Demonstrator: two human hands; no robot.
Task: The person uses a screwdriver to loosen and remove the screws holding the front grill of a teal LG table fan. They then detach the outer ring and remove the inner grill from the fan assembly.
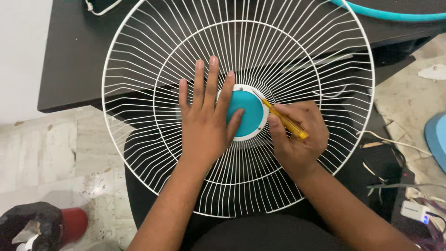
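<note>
White wire fan guard (139, 139) propped across lap, teal hub cap (248, 111) at centre. Left hand (206, 116) spread flat, open, pressing wires and cap edge, holding nothing. Right hand (297, 137) closed around yellow-handled screwdriver (284, 120), tip at a screw on the white hub ring (241, 137) (upper right of cap). Best kept: tip seated square, firm downward press from the left palm to stop guard turning. Beyond: dark table (74, 51), marbled tile floor (51, 153), cables and white adapter (413, 211) at right.
</note>
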